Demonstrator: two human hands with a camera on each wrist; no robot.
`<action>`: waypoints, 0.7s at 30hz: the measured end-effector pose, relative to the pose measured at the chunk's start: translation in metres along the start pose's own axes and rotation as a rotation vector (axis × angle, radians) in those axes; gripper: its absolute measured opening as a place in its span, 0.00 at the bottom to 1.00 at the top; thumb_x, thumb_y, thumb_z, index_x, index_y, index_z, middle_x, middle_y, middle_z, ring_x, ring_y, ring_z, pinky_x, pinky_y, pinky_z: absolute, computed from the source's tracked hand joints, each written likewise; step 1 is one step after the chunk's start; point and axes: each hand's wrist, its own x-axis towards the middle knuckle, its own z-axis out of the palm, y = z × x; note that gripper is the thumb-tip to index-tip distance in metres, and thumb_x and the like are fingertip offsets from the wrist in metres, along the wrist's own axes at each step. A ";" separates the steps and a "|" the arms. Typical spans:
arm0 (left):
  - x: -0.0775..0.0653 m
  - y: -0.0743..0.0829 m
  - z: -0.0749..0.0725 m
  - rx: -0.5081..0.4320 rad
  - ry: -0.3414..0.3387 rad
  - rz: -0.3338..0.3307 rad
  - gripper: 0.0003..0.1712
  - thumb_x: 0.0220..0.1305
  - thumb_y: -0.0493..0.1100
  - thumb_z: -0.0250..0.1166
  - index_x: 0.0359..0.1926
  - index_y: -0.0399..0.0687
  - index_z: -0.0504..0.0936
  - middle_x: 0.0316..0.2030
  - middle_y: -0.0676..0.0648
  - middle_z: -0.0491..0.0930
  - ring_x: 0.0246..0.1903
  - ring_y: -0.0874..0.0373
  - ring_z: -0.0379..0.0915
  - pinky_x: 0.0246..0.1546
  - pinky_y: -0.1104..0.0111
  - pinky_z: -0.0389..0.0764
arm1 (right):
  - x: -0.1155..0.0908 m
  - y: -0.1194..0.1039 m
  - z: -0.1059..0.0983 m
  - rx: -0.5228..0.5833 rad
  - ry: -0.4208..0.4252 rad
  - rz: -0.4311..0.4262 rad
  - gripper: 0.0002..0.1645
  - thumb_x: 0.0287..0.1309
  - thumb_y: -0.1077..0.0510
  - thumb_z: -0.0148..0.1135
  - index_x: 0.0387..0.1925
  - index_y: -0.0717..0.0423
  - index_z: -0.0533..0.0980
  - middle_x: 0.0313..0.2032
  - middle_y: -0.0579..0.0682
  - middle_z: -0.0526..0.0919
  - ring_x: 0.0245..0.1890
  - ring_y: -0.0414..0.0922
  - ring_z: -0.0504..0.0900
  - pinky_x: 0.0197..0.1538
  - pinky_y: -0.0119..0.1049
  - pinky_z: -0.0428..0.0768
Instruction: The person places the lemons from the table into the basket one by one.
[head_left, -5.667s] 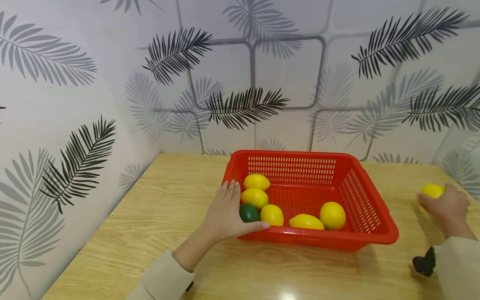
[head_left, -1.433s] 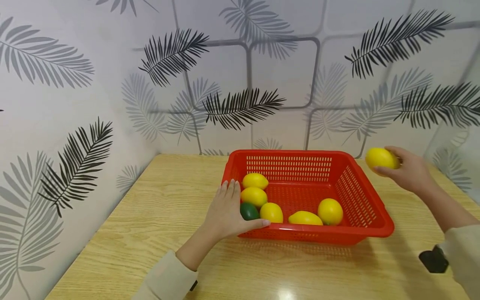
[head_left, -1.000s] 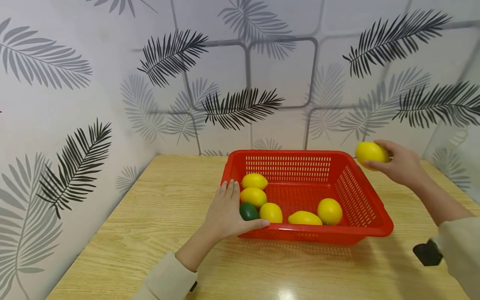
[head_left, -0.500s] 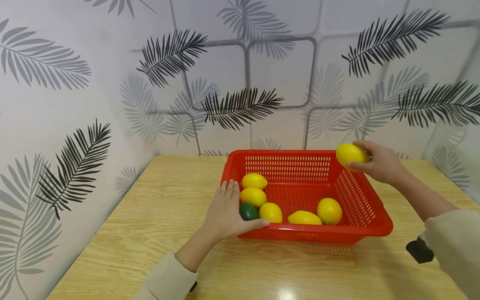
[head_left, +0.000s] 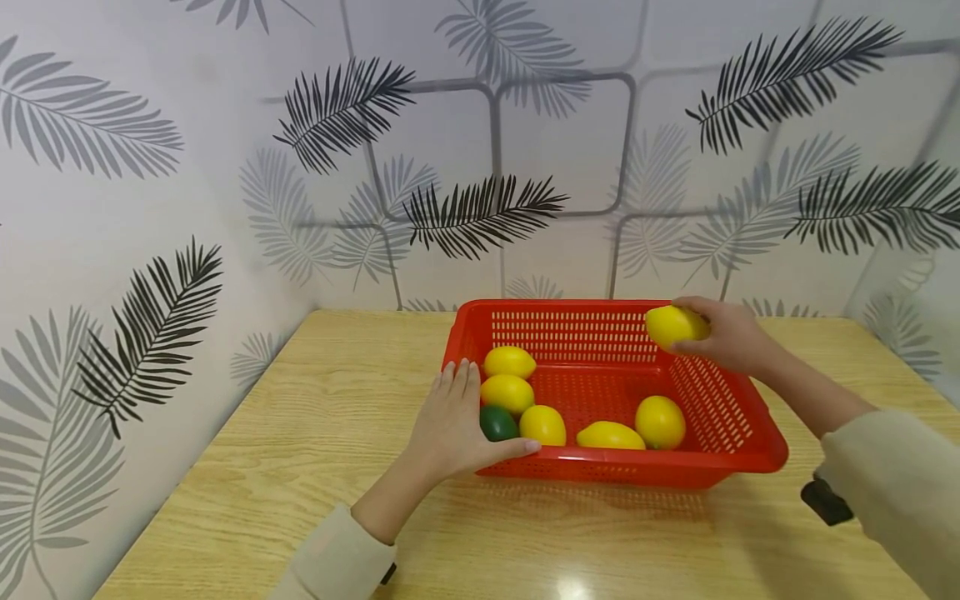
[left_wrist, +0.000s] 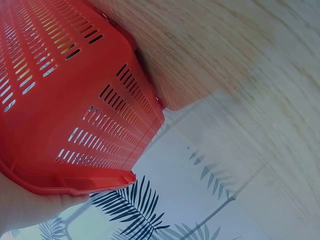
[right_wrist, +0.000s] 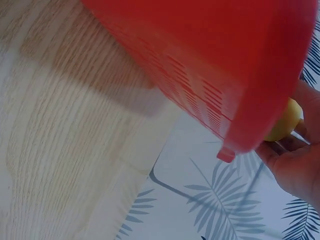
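Observation:
A red plastic basket (head_left: 570,462) with slotted walls stands on the table. My left hand (head_left: 450,425) rests on its near left corner, fingers straight along the left rim and thumb along the front rim; in the left wrist view that hand (left_wrist: 30,205) shows at the rim. My right hand (head_left: 723,333) grips a yellow lemon (head_left: 671,327) above the right back part of the basket. The right wrist view shows the lemon (right_wrist: 286,122) partly behind the basket wall. Inside lie several lemons, including one at the right (head_left: 660,422), and a dark green rounded fruit (head_left: 497,423) beside my left hand.
The basket stands on a light wooden table (head_left: 315,417). Behind and to the left rises a wall (head_left: 570,167) with a leaf pattern. A black device (head_left: 825,500) sits under my right sleeve.
My right hand has picked up the lemon from the table right of the basket and carried it left, over the basket, lowering slightly at the end. My left hand has stayed on the rim.

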 end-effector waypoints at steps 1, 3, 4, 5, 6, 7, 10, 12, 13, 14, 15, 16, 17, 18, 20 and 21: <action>0.000 0.000 0.000 -0.001 0.000 0.000 0.66 0.44 0.79 0.55 0.71 0.36 0.48 0.71 0.37 0.49 0.72 0.42 0.40 0.71 0.53 0.46 | 0.000 0.000 0.001 -0.009 -0.001 -0.006 0.36 0.52 0.59 0.65 0.59 0.71 0.64 0.46 0.69 0.75 0.37 0.55 0.73 0.39 0.42 0.76; 0.000 0.000 0.000 -0.004 0.000 0.000 0.66 0.44 0.79 0.55 0.71 0.37 0.48 0.71 0.38 0.49 0.72 0.42 0.40 0.71 0.53 0.46 | 0.000 0.001 0.004 -0.025 -0.008 -0.016 0.35 0.51 0.59 0.65 0.58 0.71 0.65 0.46 0.69 0.76 0.37 0.55 0.73 0.40 0.44 0.76; 0.000 0.000 0.000 -0.005 0.000 0.000 0.66 0.44 0.79 0.55 0.71 0.37 0.48 0.71 0.38 0.48 0.72 0.42 0.40 0.71 0.53 0.46 | 0.000 0.001 0.005 -0.031 -0.012 -0.022 0.35 0.51 0.59 0.66 0.58 0.70 0.65 0.46 0.69 0.76 0.37 0.55 0.74 0.40 0.45 0.77; 0.000 0.000 0.000 -0.004 0.001 0.001 0.66 0.44 0.79 0.55 0.71 0.37 0.48 0.71 0.38 0.48 0.72 0.42 0.40 0.71 0.53 0.46 | 0.000 0.001 0.006 -0.037 -0.017 -0.027 0.35 0.51 0.60 0.66 0.58 0.70 0.65 0.46 0.68 0.76 0.37 0.55 0.74 0.41 0.46 0.77; 0.000 0.000 0.000 -0.005 0.001 0.000 0.66 0.44 0.79 0.55 0.71 0.37 0.48 0.71 0.38 0.48 0.72 0.42 0.40 0.71 0.53 0.46 | 0.000 0.002 0.008 -0.042 -0.023 -0.030 0.35 0.50 0.60 0.66 0.58 0.70 0.66 0.46 0.68 0.76 0.38 0.55 0.74 0.42 0.48 0.77; 0.000 0.000 0.000 -0.005 0.003 0.000 0.66 0.44 0.78 0.55 0.71 0.37 0.48 0.71 0.38 0.48 0.72 0.42 0.40 0.71 0.53 0.46 | 0.001 0.002 0.009 -0.050 -0.028 -0.038 0.34 0.50 0.60 0.66 0.58 0.70 0.66 0.46 0.68 0.77 0.38 0.55 0.74 0.43 0.50 0.77; -0.001 0.000 -0.001 -0.001 0.009 0.000 0.66 0.44 0.78 0.55 0.71 0.36 0.49 0.71 0.38 0.49 0.72 0.42 0.40 0.71 0.53 0.46 | 0.003 0.003 0.013 -0.069 -0.051 -0.055 0.35 0.50 0.61 0.66 0.58 0.71 0.66 0.48 0.69 0.76 0.41 0.58 0.74 0.47 0.55 0.76; -0.001 0.000 -0.001 -0.005 0.009 -0.002 0.66 0.44 0.78 0.55 0.71 0.36 0.49 0.71 0.38 0.49 0.72 0.41 0.39 0.71 0.53 0.46 | 0.004 0.004 0.017 -0.082 -0.067 -0.066 0.34 0.50 0.61 0.66 0.58 0.72 0.66 0.49 0.69 0.76 0.43 0.60 0.74 0.50 0.57 0.75; -0.002 0.000 -0.001 -0.007 0.010 -0.002 0.66 0.44 0.78 0.55 0.71 0.37 0.49 0.71 0.38 0.49 0.72 0.41 0.39 0.71 0.53 0.46 | 0.004 0.005 0.019 -0.087 -0.073 -0.076 0.34 0.49 0.62 0.66 0.57 0.72 0.66 0.49 0.69 0.76 0.44 0.60 0.74 0.50 0.57 0.75; -0.002 0.000 -0.001 -0.008 0.010 -0.002 0.66 0.44 0.78 0.55 0.71 0.37 0.49 0.71 0.38 0.49 0.72 0.41 0.39 0.71 0.53 0.46 | 0.005 0.005 0.021 -0.089 -0.081 -0.081 0.34 0.49 0.62 0.66 0.57 0.72 0.67 0.49 0.70 0.76 0.44 0.60 0.75 0.50 0.58 0.75; -0.002 0.000 -0.001 -0.011 0.011 -0.002 0.66 0.43 0.78 0.55 0.71 0.37 0.49 0.71 0.38 0.49 0.72 0.41 0.40 0.71 0.53 0.46 | 0.005 0.006 0.023 -0.098 -0.087 -0.087 0.34 0.49 0.62 0.67 0.57 0.72 0.67 0.49 0.69 0.76 0.44 0.60 0.75 0.50 0.57 0.76; -0.002 0.000 -0.001 -0.013 0.011 -0.002 0.66 0.43 0.78 0.55 0.71 0.37 0.49 0.71 0.38 0.49 0.71 0.41 0.40 0.71 0.53 0.46 | 0.005 0.006 0.025 -0.100 -0.095 -0.089 0.34 0.48 0.63 0.67 0.56 0.72 0.68 0.49 0.69 0.76 0.44 0.60 0.75 0.50 0.57 0.76; -0.002 0.000 -0.001 -0.013 0.011 0.000 0.66 0.43 0.78 0.55 0.70 0.37 0.49 0.71 0.38 0.49 0.71 0.41 0.40 0.71 0.53 0.46 | 0.005 0.007 0.026 -0.102 -0.103 -0.093 0.33 0.48 0.63 0.67 0.56 0.72 0.68 0.49 0.69 0.76 0.44 0.60 0.75 0.50 0.57 0.76; -0.002 0.000 -0.001 -0.011 0.012 0.001 0.66 0.43 0.79 0.55 0.70 0.37 0.49 0.71 0.38 0.49 0.71 0.41 0.40 0.71 0.53 0.46 | 0.005 0.007 0.028 -0.104 -0.111 -0.090 0.33 0.47 0.64 0.67 0.56 0.72 0.68 0.49 0.69 0.77 0.44 0.60 0.75 0.49 0.57 0.77; -0.001 0.000 0.000 -0.010 0.013 0.002 0.66 0.43 0.79 0.55 0.70 0.37 0.49 0.71 0.38 0.50 0.71 0.41 0.40 0.71 0.53 0.47 | 0.004 0.006 0.031 -0.123 -0.127 -0.083 0.33 0.47 0.64 0.67 0.56 0.71 0.68 0.50 0.68 0.77 0.45 0.60 0.75 0.49 0.56 0.77; -0.002 0.001 0.000 -0.012 0.013 0.003 0.66 0.43 0.79 0.55 0.70 0.37 0.50 0.71 0.38 0.50 0.71 0.41 0.40 0.71 0.53 0.47 | 0.004 0.006 0.032 -0.132 -0.136 -0.074 0.34 0.47 0.64 0.67 0.56 0.70 0.68 0.50 0.68 0.76 0.46 0.61 0.74 0.49 0.57 0.77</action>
